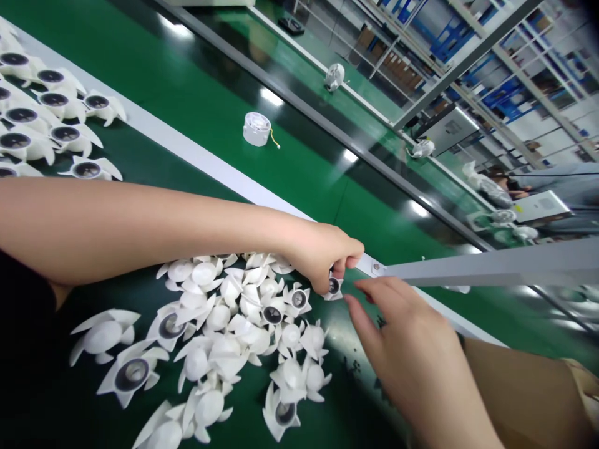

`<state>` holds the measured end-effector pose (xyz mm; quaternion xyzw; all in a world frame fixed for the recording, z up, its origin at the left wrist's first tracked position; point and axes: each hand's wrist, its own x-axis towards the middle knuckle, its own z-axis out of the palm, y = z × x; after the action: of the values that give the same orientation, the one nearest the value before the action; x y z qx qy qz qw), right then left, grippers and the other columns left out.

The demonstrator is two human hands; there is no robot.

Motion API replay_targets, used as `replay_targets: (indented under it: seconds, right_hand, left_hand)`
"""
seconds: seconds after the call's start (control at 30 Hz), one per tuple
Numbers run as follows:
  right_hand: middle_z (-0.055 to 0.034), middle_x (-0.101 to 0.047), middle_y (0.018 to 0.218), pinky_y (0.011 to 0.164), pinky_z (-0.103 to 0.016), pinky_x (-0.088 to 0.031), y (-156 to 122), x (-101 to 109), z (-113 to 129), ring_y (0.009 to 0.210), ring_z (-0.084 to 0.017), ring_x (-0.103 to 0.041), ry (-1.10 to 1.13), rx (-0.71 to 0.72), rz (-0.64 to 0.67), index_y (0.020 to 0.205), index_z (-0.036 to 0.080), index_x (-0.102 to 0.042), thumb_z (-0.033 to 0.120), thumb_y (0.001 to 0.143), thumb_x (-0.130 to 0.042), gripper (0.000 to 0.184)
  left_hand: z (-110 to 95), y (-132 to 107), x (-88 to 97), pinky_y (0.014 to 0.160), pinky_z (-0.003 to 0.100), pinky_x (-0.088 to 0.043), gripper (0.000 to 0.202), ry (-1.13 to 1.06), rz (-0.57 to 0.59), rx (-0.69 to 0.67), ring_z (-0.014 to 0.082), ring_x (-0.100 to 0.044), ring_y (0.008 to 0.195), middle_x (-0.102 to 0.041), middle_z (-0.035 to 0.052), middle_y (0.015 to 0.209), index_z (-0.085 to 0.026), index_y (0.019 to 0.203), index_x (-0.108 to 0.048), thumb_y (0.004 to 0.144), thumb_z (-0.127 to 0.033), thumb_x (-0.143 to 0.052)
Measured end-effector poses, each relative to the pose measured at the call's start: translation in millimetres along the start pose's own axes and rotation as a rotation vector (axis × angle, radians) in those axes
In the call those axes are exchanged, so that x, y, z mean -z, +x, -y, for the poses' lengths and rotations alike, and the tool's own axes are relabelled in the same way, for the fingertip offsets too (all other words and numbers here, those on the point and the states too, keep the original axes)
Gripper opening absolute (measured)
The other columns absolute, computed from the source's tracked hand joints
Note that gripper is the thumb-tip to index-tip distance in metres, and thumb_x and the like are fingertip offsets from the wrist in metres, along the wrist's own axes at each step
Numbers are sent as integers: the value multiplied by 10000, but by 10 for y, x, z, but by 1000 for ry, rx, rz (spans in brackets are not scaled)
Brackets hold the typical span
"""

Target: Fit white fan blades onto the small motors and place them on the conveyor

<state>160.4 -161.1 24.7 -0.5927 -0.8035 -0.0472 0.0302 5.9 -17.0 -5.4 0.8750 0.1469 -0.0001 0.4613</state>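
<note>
The left hand (321,255) pinches a white plastic fan impeller (334,287) with a dark hub, while the right hand (412,340), fingers loosely spread, sits just beside it at 4 o'clock. A heap of matching impellers (234,330) lies at 7 o'clock on a green conveyor belt (196,81); a round white fan unit (257,128) with yellow wire sits at 11 o'clock.

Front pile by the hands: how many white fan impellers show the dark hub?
6: one impeller pinched in the left hand, two just beside it, two further left, one at the bottom. Others may be hidden underneath.
</note>
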Motion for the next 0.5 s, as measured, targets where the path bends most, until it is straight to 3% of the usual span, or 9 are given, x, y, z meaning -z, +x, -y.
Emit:
replay_targets:
  seconds: [0.1, 0.2, 0.33, 0.5]
  right_hand:
    - [-95, -695, 972, 660, -330, -490, 52, -65, -104, 827, -245, -664, 176, -109, 65, 1051, 172, -644, 354, 827, -668, 289]
    - [-91, -702, 1019, 694, -338, -507, 96, -198, -135, 839, -235, -671, 285, -176, 109, 1150, 166, -630, 351, 780, -712, 422]
    - [-72, -703, 915, 650, -320, -489, 133, -276, -104, 756, -211, -654, 303, -194, 113, 1068, 173, -657, 350, 784, -693, 337]
    - [-32, -689, 862, 634, -297, -481, 152, -257, -86, 727, -198, -652, 318, -232, 77, 974, 191, -592, 272, 732, -713, 282]
  left_hand:
    - [5, -17, 8, 679, 295, -412, 501, -10, 10, -20, 172, -592, 874, -686, -29, 1067, -225, 1036, -460, 616, -203, -732]
    - [2, -33, 10, 731, 298, -432, 584, -9, 24, -13, 203, -569, 995, -613, 7, 1173, -236, 1089, -461, 584, -225, -755]
    - [-38, -47, 17, 744, 295, -437, 596, 34, 3, 43, 209, -545, 1013, -541, 45, 1218, -236, 1130, -460, 593, -180, -715]
    - [-95, -60, 33, 751, 294, -438, 523, 40, 9, 82, 200, -544, 972, -557, 37, 1151, -221, 1080, -493, 602, -121, -680]
